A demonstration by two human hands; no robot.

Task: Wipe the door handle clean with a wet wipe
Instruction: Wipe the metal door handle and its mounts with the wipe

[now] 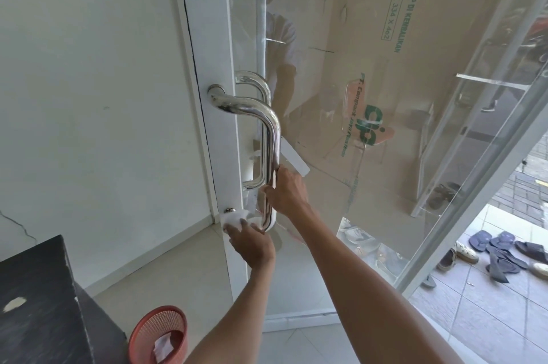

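Note:
A shiny steel pull handle runs down the white frame of a glass door. My left hand presses a crumpled white wet wipe against the handle's bottom bend, close to its lower mount. My right hand grips the vertical bar of the handle just above, fingers wrapped round it from the right. A second identical handle on the far side of the door shows behind the near one.
A red mesh wastebasket with a white wrapper inside stands on the floor at bottom left, beside a black cabinet. Cardboard leans behind the glass. Several sandals lie outside at right. A white wall is at left.

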